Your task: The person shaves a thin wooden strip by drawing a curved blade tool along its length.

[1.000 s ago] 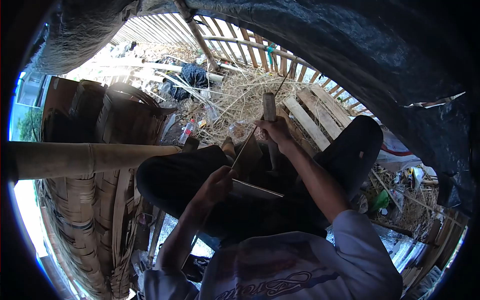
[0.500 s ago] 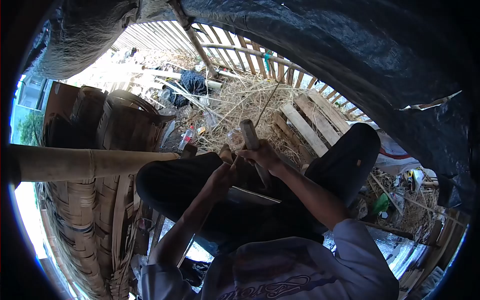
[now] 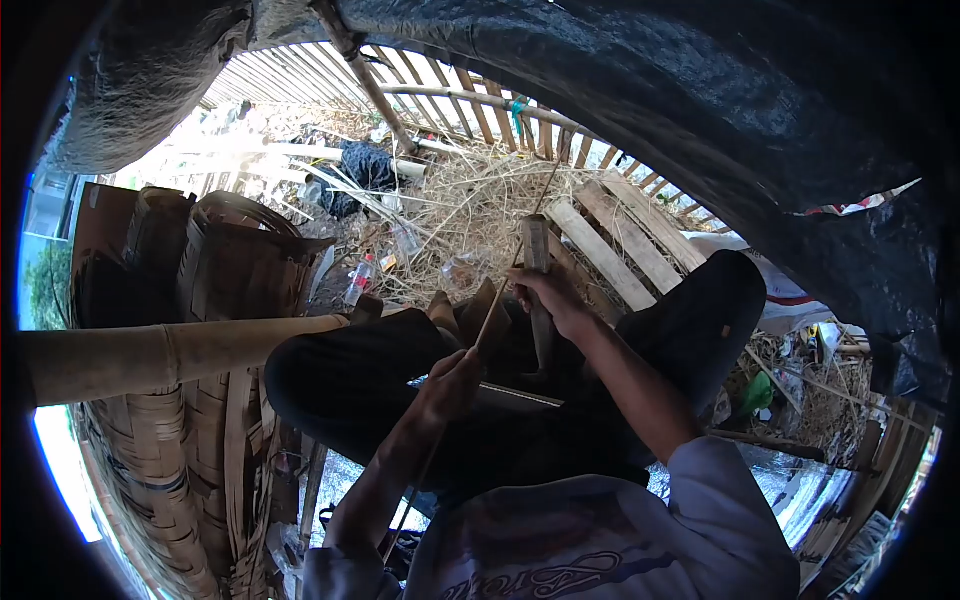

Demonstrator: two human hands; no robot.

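Note:
My left hand (image 3: pixel 450 385) is closed round a thin bamboo strip (image 3: pixel 491 325) above my lap. The strip slants up past my right hand, and its other end trails down beside my left forearm. My right hand (image 3: pixel 547 296) is wrapped round a knife with a thick wooden handle (image 3: pixel 536 243). The handle points up and the dark blade (image 3: pixel 542 345) hangs toward my lap. The right fingers are against the strip or right beside it; the exact contact is hidden. Across my lap lies a thin shiny straight edge (image 3: pixel 520 395).
A thick bamboo pole (image 3: pixel 190 352) juts in from the left, over woven bamboo panels (image 3: pixel 150 440). Ahead are shavings (image 3: pixel 480 210), a plastic bottle (image 3: pixel 360 278), a black bag (image 3: pixel 368 165) and wooden planks (image 3: pixel 605 250). Dark sheeting (image 3: pixel 740 110) hangs overhead at right.
My hands have moved apart along the strip: the left down toward me, the right slightly up and to the right with the knife. More strip shows between them.

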